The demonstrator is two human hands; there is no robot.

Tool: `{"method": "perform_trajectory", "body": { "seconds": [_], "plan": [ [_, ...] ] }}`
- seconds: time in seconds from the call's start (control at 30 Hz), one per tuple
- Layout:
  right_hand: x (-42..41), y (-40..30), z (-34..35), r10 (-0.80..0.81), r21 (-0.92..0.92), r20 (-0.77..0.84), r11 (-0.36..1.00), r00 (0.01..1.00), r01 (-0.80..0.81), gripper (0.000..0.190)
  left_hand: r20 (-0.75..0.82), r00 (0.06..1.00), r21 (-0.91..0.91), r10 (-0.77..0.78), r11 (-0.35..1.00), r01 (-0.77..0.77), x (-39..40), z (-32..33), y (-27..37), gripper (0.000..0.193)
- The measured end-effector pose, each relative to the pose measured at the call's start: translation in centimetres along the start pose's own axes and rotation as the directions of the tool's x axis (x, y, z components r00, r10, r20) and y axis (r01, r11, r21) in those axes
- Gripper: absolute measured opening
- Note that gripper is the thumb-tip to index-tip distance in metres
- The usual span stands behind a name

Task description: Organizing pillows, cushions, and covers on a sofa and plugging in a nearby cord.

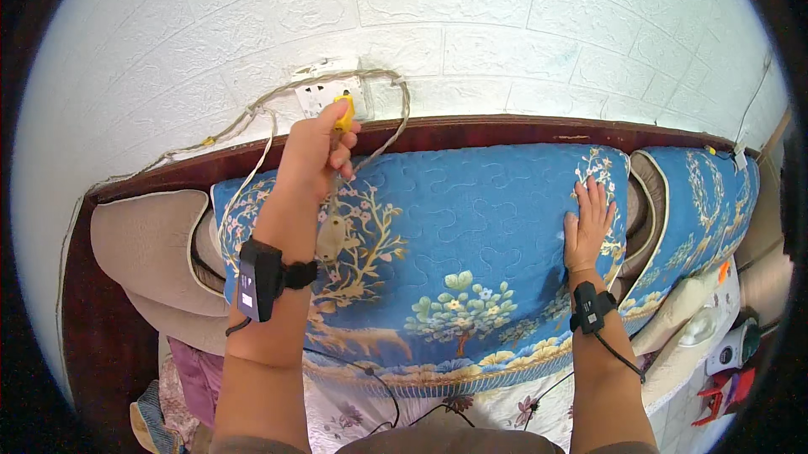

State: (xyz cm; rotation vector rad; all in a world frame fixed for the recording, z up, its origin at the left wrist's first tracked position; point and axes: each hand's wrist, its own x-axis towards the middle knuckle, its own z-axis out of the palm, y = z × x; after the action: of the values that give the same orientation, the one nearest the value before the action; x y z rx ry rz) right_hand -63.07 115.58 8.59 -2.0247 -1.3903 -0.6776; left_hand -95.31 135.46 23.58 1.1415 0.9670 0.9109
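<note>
My left hand (322,151) grips a yellow electrical plug (344,113) between thumb and fingers, right at the lower edge of a white wall socket (319,97). Whether its pins are in the socket cannot be told. A twisted beige cable (406,107) loops over the socket and down behind the hand. Below the hand, a pale inline switch or small connector (331,238) lies on the blue quilted cover (467,201). My right hand (588,223) rests flat on the right part of this cover, fingers spread and holding nothing. Both wrists wear black strapped devices.
A dark red wooden headboard (480,124) runs along the textured white wall. Brown cushions (151,239) lean at the left, and another blue cover (701,201) stands at the right. Thin black cords cross the floral sheet (492,413). A red stool (726,394) is at the lower right.
</note>
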Motion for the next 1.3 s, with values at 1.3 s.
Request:
{"method": "perform_trajectory", "body": {
  "seconds": [1.3],
  "plan": [
    [-0.1,-0.6,-0.1,0.013,0.022,-0.024,1.000,1.000,-0.012,0.043,0.148,0.984,-0.226,0.095,0.972,-0.060,0.3,-0.1,-2.3,0.048]
  ]
}}
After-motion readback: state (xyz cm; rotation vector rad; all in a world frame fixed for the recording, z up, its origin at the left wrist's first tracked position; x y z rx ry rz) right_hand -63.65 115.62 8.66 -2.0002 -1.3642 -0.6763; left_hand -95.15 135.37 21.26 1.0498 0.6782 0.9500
